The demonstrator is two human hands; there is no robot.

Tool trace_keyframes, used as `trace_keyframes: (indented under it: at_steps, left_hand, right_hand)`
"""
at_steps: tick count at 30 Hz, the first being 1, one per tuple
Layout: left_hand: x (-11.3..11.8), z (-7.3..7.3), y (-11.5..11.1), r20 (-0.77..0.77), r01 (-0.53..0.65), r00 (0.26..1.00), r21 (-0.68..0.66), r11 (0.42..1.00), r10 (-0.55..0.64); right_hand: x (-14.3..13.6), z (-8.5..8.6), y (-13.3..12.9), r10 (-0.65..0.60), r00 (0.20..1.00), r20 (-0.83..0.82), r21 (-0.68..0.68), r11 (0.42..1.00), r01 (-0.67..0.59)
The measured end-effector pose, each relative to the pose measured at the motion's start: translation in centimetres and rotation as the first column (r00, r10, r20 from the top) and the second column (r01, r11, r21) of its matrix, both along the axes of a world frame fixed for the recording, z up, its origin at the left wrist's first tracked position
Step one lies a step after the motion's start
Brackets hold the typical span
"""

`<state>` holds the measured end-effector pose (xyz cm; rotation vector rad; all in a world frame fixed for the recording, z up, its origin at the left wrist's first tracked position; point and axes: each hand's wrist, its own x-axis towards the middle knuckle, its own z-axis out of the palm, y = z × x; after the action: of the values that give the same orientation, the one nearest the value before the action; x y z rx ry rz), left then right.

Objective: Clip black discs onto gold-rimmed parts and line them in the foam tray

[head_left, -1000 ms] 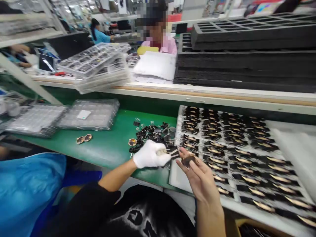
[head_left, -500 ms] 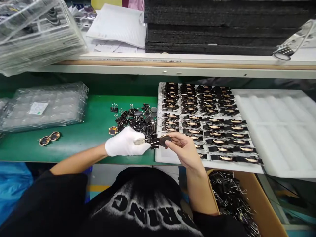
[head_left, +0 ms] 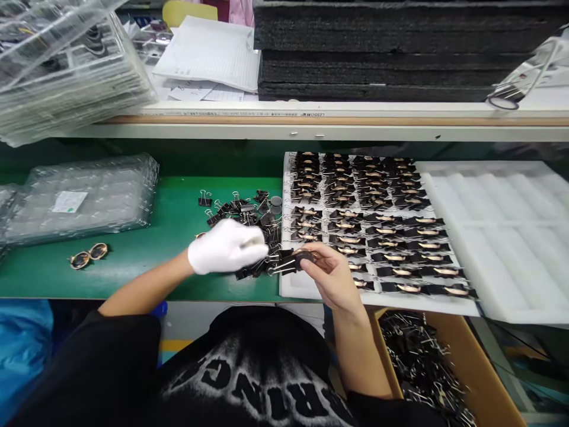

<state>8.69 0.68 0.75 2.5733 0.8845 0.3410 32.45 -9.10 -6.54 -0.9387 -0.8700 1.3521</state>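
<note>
My left hand (head_left: 227,246), in a white glove, is closed over the pile of black binder clips (head_left: 267,228); what its fingers hold, if anything, is too small to make out. Bare, my right hand (head_left: 331,273) pinches a dark round disc (head_left: 304,260) with a black binder clip (head_left: 288,264) on it, the clip's wire handles pointing left. This clip is at the near left edge of a white foam tray (head_left: 302,289) that bears rows of clipped gold-coloured pieces. A pair of round tortoiseshell glasses parts (head_left: 89,255) lies on the green tabletop at left.
Clear plastic trays (head_left: 84,198) are stacked at left. Another white foam tray (head_left: 498,237) lies at right. Below it, a cardboard box (head_left: 482,367) holds many binder clips. A shelf (head_left: 222,130) runs across the back, with black foam sheets (head_left: 382,59) on it.
My left hand has drawn back slightly left and up, away from the clip. That clip now sits on the disc in my right hand, its handles free.
</note>
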Motion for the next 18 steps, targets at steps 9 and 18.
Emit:
trace_keyframes:
  at_steps: [9, 18]
  left_hand:
    - [6.7, 0.3, 13.8, -0.518, -0.323, 0.774, 0.170, 0.931, 0.363]
    - [6.6, 1.6, 15.6, -0.622, -0.347, 0.730, 0.018, 0.938, 0.282]
  right_hand:
    - [-3.0, -0.5, -0.5, -0.033, 0.839, -0.544, -0.161, 0.985, -0.066]
    - [-1.7, -1.8, -1.6, -0.093, 0.878, -0.469, -0.209, 0.978, -0.008]
